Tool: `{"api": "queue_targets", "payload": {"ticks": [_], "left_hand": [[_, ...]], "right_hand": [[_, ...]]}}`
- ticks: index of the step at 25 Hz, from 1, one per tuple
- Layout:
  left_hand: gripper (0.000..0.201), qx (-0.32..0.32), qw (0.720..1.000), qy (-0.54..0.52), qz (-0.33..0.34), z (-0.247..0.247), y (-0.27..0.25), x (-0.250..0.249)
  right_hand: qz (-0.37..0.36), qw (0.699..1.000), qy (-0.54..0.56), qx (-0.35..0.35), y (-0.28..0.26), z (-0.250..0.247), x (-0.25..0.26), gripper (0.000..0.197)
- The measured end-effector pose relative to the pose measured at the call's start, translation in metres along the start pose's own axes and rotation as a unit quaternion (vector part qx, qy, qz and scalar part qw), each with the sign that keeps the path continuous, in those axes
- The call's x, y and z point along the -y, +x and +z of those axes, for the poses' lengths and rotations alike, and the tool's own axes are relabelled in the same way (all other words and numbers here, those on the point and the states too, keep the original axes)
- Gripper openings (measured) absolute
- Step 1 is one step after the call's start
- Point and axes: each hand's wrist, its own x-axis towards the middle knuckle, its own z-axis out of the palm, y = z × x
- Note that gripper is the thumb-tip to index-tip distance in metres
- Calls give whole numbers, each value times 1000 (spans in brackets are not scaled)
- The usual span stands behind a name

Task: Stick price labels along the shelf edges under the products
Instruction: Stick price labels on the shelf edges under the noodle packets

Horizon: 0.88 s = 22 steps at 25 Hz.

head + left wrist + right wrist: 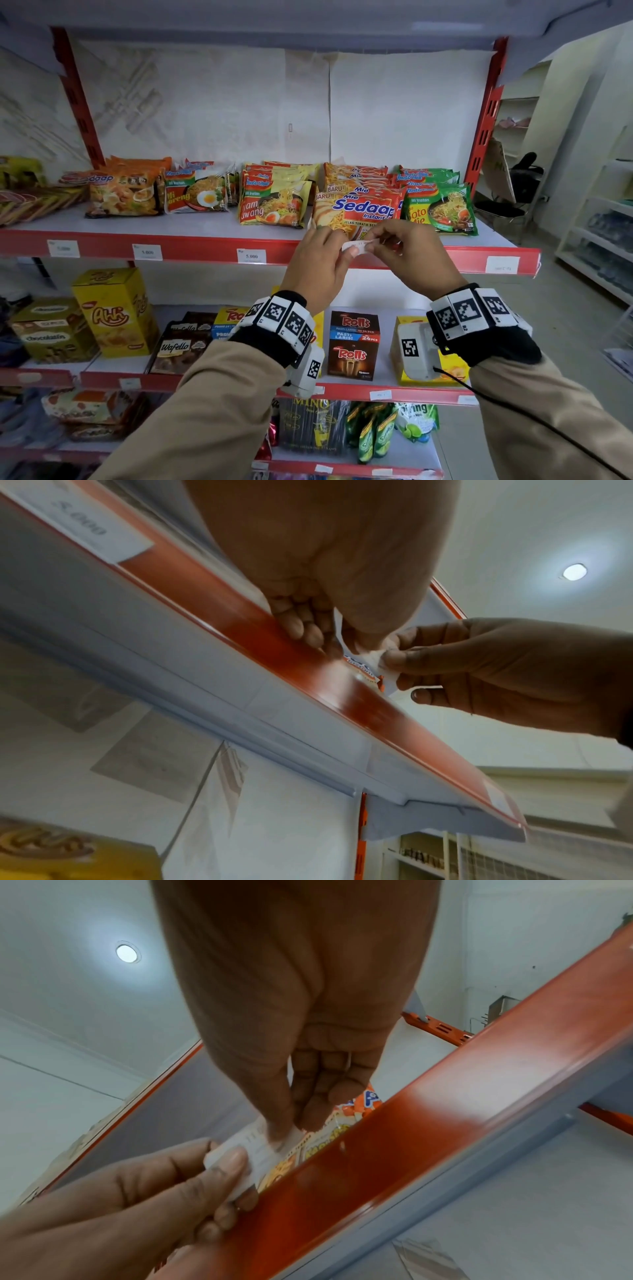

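Price labels belong on the long red shelf edge (pixel 428 256) that crosses the head view from nine o'clock to three o'clock, and four white printed tags already sit along it, among them the one marked 5.000 (pixel 251 256). Above it, at twelve o'clock from the hands, lies the orange Sedaap noodle packet (pixel 359 209); the strip beneath it looks bare, though the hands hide part of it. The left hand (pixel 317 260) holds one end of a small white paper price label (pixel 359 245) with thumb curled over it, and the right hand (pixel 414 250) pinches the other end between thumb and forefinger. The label hangs between them just above the strip, not yet stuck down; whether a backing is being peeled I cannot tell.

To do this step well, I would say: square the label's long side with the strip, centre it under the Sedaap packet, touch one end down first, then smooth across so no crease or slant sets in.
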Motion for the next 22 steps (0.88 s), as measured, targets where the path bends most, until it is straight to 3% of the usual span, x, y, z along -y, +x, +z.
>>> {"api": "queue_targets", "payload": {"ticks": [4, 9, 13, 18, 22], "left_hand": [[24, 4, 999, 36, 23, -6, -2, 3], [39, 5, 1000, -11, -28, -8, -1, 2], [25, 32, 998, 51, 0, -6, 1, 2], [22, 42, 996, 83, 3, -3, 2, 4], [21, 36, 995, 94, 16, -4, 2, 5]], "right_hand": [[19, 998, 0, -59, 3, -1, -4, 3], [-5, 996, -92, -17, 2, 3, -10, 7], [-21, 995, -92, 4, 1, 3, -12, 8], [-33, 989, -132, 63, 3, -4, -10, 23], [-1, 997, -65, 51, 6, -7, -11, 15]]}}
